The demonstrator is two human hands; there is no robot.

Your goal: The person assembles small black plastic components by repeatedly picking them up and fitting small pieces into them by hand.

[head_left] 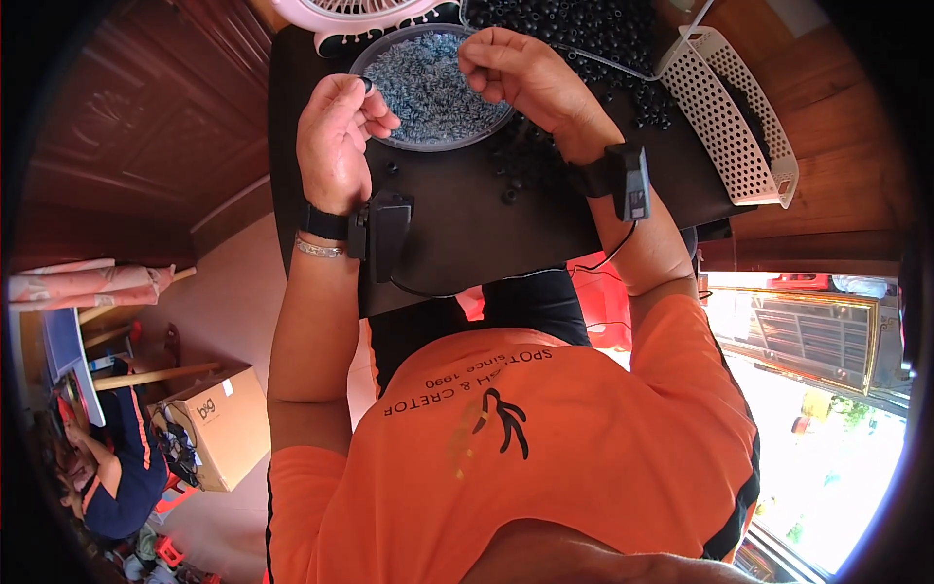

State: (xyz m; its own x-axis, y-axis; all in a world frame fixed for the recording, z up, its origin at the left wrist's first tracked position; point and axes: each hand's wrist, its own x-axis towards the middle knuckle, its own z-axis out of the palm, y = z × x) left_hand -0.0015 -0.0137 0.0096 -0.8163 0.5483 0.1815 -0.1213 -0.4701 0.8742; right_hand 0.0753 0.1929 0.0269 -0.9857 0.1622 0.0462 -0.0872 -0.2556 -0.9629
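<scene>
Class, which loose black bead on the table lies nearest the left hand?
The lone bead just this side of the round tub, beside the left hand; the other loose beads lie farther right.

Dark red panelling (136, 127) borders a pinkish floor (229, 292)

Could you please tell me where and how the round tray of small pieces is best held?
Probably grip the round tray by opposite sides of its rim, coming from the near side: the near edge shows uncovered, while a pink fan crowds the far left. The many loose pieces suggest keeping it level.
</scene>
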